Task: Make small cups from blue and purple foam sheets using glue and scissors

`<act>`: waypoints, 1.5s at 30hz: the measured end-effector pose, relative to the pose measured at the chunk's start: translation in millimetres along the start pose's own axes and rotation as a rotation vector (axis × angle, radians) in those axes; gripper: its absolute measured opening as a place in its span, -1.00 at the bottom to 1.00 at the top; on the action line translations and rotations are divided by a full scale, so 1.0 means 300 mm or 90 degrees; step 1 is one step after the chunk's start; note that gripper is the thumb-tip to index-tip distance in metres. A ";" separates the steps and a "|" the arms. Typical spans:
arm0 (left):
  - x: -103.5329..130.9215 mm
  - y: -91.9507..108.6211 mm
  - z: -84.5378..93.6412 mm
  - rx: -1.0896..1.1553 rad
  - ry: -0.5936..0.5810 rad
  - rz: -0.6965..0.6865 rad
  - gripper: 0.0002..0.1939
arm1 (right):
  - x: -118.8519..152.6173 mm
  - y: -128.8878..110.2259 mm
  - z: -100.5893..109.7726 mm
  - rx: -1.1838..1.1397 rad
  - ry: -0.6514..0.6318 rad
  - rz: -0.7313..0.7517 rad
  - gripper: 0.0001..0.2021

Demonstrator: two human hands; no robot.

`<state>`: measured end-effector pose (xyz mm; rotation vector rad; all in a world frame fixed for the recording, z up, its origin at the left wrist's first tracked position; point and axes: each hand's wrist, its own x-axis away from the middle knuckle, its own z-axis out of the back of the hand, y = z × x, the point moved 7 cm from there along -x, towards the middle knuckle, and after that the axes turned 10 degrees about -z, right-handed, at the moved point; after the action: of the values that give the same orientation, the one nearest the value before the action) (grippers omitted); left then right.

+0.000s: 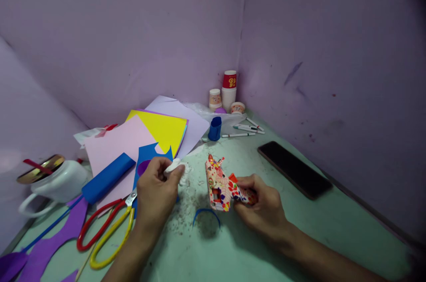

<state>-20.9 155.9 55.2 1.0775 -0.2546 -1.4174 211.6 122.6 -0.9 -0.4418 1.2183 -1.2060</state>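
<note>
My right hand (261, 204) is wrapped round the handle of a hot glue gun (218, 186) with a floral pattern and an orange trigger. Its nozzle points away from me, toward the back of the table. Between the thumb and fingers of my left hand (158, 191) is a crumpled white piece (174, 166), perhaps tissue or soft clay. Below the glue gun, a thin curved blue strip (206, 211) lies on the table. Just left of my left wrist are scissors (115, 226) with one red and one yellow handle loop.
Coloured paper sheets (116, 140) and a rolled blue sheet (108, 178) lie at left, near a white mug (68, 182) and purple cutouts (56, 246). Paper cups (229, 95), a blue cup-like piece (215, 129) and markers (246, 129) are at the back. A phone (294, 169) lies at right.
</note>
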 end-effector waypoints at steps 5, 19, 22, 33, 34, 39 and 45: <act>-0.004 0.048 0.009 -0.021 -0.043 -0.078 -0.86 | 0.002 -0.012 -0.003 0.033 0.002 0.036 -0.75; 0.065 0.193 0.007 0.008 -0.049 -0.495 -0.71 | 0.035 -0.153 0.007 0.227 0.121 0.344 -0.86; 0.108 0.236 -0.002 -0.024 -0.029 -0.582 -0.72 | 0.045 -0.165 0.001 0.265 0.118 0.361 -0.85; 0.198 0.261 -0.102 -0.085 -0.140 -0.627 -0.73 | 0.056 -0.139 -0.015 0.258 0.089 0.327 -0.80; 0.194 0.262 -0.097 -0.055 -0.157 -0.618 -0.73 | 0.049 -0.125 -0.016 0.242 0.076 0.299 -0.81; 0.084 0.251 0.083 -0.003 0.005 -0.480 -0.80 | -0.031 0.036 -0.040 -0.022 -0.106 -0.149 -0.83; 0.007 0.156 0.132 -0.022 0.045 -0.267 -0.80 | -0.013 0.075 -0.125 -0.557 -0.318 -0.575 -0.68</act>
<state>-17.8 127.0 109.3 1.1958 0.0529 -1.7419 189.5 146.2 -30.4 -1.9762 1.0562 -1.0926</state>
